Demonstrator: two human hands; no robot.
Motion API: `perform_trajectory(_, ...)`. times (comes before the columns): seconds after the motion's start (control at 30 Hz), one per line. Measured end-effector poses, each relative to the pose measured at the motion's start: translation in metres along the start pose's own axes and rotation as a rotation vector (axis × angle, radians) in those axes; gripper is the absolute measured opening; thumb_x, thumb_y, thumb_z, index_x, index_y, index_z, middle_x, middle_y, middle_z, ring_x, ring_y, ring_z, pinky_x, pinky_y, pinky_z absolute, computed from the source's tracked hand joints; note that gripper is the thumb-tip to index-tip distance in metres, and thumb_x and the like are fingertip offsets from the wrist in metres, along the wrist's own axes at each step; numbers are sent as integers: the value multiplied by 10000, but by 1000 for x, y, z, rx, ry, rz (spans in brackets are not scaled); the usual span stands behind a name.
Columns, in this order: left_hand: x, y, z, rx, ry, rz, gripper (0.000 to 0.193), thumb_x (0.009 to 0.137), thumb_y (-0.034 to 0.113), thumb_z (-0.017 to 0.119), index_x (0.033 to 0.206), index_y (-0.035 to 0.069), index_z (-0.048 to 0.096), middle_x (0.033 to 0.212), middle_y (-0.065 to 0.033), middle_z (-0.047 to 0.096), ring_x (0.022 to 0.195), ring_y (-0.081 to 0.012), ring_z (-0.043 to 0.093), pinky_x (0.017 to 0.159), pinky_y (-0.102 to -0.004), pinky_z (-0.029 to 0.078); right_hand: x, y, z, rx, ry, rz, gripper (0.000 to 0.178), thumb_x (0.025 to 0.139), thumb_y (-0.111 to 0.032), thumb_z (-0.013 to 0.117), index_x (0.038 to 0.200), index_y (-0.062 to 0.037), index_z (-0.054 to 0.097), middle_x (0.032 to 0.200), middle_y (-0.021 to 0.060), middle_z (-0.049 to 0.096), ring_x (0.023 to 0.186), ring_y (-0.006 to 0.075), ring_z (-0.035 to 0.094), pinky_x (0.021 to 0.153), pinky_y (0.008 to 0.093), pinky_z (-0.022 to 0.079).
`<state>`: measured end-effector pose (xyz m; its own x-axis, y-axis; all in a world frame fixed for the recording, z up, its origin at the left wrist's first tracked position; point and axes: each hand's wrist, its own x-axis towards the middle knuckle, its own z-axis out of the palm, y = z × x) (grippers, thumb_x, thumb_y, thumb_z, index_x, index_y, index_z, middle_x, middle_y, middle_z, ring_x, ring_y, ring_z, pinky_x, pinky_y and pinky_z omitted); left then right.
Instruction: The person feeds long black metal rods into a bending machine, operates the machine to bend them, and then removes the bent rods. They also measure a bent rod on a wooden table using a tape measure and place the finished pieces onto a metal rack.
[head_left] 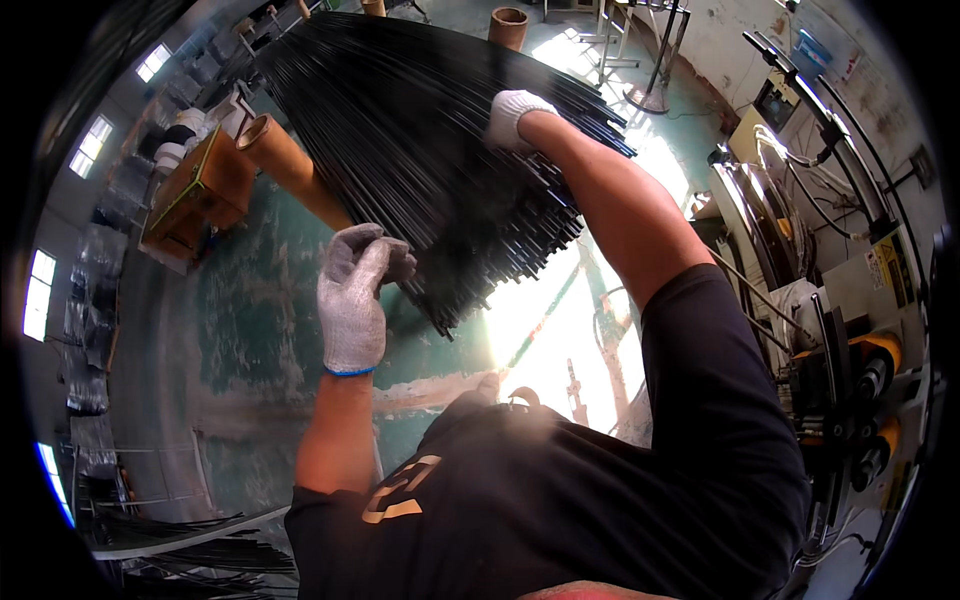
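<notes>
A wide bundle of long, thin black rods or tubes (400, 130) fans out in front of me, its uneven cut ends facing me. My left hand (355, 295), in a pale knit glove with a blue cuff edge, is beside the bundle's near left side. Its fingers are curled in toward the thumb, close to the rod ends; what they hold, if anything, I cannot make out. Farther off, my right hand (515, 118) in a white glove is over the right part of the bundle. Its fingers are hidden from view.
Brown cardboard tubes (290, 165) stand beside the bundle, one more (508, 28) beyond it. A brown box (200, 190) is at the left. Machinery with hoses (800, 220) lines the right side. More black rods (200, 555) lie at the lower left. Sunlight glares on the green floor (270, 310).
</notes>
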<state>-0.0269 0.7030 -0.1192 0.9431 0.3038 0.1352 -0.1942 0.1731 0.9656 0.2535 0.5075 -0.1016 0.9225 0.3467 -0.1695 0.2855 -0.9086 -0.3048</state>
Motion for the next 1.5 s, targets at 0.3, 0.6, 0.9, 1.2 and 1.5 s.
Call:
perform_trajectory(0.3, 18, -21, -28, -21, -39, -88, 163, 1042, 70, 574, 1192, 28, 621, 981, -125, 727, 866, -221, 726, 813, -366, 596, 7, 38, 21, 651, -169, -119, 370, 952, -331, 738, 958, 36, 780, 839, 79, 689, 789, 168, 666, 769, 395, 540)
perform_trajectory(0.6, 48, -13, -13, -234, -261, -330, 162, 1063, 116, 571, 1191, 25, 612, 1000, -134, 728, 876, -233, 726, 822, -380, 606, -144, 19, -14, 355, -201, 192, 342, 1072, -321, 638, 1013, 14, 673, 795, 52, 653, 711, 177, 634, 651, 354, 524)
perform_trajectory(0.9, 107, -41, 46, -387, -508, -619, 389, 1137, 345, 454, 1200, -14, 591, 1113, -211, 700, 1000, -333, 708, 896, -477, 601, -437, 4, -21, -142, 147, 615, 215, 870, -152, 747, 985, -40, 603, 785, 197, 627, 752, 446, 625, 678, 470, 491)
perform_trajectory(1.2, 91, -43, 128, -708, -240, -921, 273, 1118, 129, 464, 1150, -125, 559, 1062, -223, 626, 972, -316, 680, 942, -459, 640, -581, 29, 93, -492, 731, 695, 267, 658, -46, 715, 896, -62, 595, 793, 164, 583, 755, 400, 603, 669, 473, 474)
perform_trajectory(1.5, 38, -77, 190, -701, -487, -962, 157, 1005, 9, 558, 1098, -106, 609, 1031, -224, 651, 1042, -366, 659, 1085, -575, 514, -830, 225, 225, -590, 862, 1076, 338, 711, 24, 708, 1032, -53, 633, 995, 168, 646, 997, 398, 625, 892, 465, 509)
